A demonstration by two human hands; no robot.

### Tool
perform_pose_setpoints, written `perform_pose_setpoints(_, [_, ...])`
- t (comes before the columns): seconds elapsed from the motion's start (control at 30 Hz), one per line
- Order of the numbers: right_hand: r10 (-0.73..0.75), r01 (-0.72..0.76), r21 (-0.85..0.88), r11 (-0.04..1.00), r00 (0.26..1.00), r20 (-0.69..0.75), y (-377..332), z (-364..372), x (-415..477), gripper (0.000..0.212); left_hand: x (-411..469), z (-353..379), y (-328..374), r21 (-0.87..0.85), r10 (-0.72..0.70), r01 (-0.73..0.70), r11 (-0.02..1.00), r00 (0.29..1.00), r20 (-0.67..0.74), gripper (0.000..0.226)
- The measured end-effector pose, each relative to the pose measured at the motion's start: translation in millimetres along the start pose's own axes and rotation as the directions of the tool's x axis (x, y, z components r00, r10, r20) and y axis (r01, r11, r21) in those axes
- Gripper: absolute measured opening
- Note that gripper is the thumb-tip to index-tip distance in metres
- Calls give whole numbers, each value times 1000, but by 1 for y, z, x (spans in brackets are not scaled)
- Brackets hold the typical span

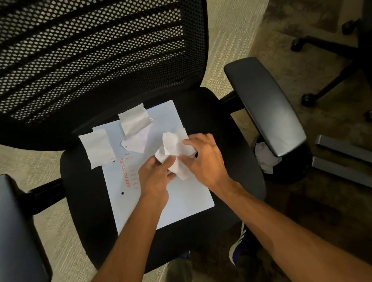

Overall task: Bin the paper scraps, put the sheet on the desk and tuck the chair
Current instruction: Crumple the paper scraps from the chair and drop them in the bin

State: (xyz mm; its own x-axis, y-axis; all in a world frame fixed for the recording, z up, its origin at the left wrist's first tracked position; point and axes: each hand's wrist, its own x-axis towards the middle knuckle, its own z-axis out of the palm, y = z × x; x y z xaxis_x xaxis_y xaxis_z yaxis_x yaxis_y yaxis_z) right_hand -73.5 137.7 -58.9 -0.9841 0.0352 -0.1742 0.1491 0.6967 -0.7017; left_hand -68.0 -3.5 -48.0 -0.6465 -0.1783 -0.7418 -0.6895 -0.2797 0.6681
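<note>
My left grip (pixel 153 176) and right grip (pixel 204 159) both pinch a wad of paper scraps (pixel 173 151), bunching it to suit the bin (pixel 292 172), above the sheet (pixel 185 198) on the chair seat (pixel 223 120), two loose scraps (pixel 97 147) beside.

There is one sheet (pixel 185 198), three flat scraps (pixel 97 149) (pixel 134 120) (pixel 139 142), one crumpled wad (pixel 174 150) and one bin (pixel 292 172). Two hands show, left hand (pixel 154 174) and right hand (pixel 204 159), along with two chairs (pixel 85 59) (pixel 369 26) and two armrests (pixel 12 239) (pixel 264 103).

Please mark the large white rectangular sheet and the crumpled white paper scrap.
Large white rectangular sheet (pixel 185 198): head view, bare lower right part.
Crumpled white paper scrap (pixel 171 145): head view, its upper middle.
</note>
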Motion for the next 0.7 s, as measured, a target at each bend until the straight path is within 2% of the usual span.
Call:
perform_pose_setpoints(0.2, [-1,1,3,1000,1000,18,6,-18,-46,44,-36,-11,-13,58,75,-82,995,990,120,47])
perform_pose_setpoints(0.37, [35,-26,-89,996,995,96,18,-37,-76,48,-58,-5,-24,98,101,-122,988,976,193,71])
perform_pose_setpoints(0.43, [7,5,-137,991,997,81,22,-48,-87,45,-65,3,-28,134,88,-119,984,972,216,70])
perform_pose_setpoints(0.53, [-149,143,-235,961,989,-5,30,-61,-102,37,-71,15,-36,226,32,-82,971,976,217,56])
perform_pose_setpoints(0.6, [-218,200,-301,932,976,-24,38,-67,-111,39,-75,26,-41,284,5,-78,956,969,249,56])
perform_pose_setpoints(0.7, [-230,207,-312,927,973,-38,53,-75,-125,48,-81,43,-49,333,-15,-85,939,958,287,51])
